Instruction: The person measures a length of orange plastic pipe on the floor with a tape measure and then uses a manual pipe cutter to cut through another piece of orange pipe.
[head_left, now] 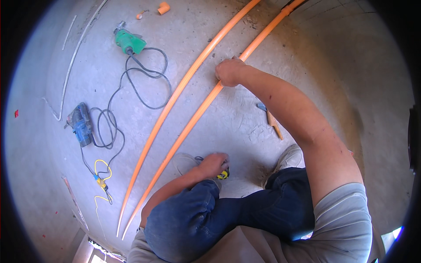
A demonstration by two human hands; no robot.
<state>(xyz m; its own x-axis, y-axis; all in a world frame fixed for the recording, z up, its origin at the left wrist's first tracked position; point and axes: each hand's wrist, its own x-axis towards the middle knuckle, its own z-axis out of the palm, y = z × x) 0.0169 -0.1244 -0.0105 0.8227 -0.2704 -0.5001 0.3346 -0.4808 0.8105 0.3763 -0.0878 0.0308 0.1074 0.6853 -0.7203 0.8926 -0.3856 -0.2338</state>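
Note:
Two long orange pipes run diagonally across the grey floor, a left pipe (177, 92) and a right pipe (188, 128). My right hand (230, 72) is closed around the right pipe, toward its far part. Close to my left foot, my left hand (213, 165) grips a yellow and black tape measure (223, 174), most of it covered by the fingers. Between my right arm and the pipes lies a hammer-like tool (272, 120) with a wooden handle and a bluish head.
Left of the pipes lie a green power tool (130, 41) and a blue power tool (80, 125), with dark cords looping between them. A yellow cable (104, 168) sits nearer. Far off is an orange pipe fitting (163, 8); a thin grey rod (79, 48) lies at the left.

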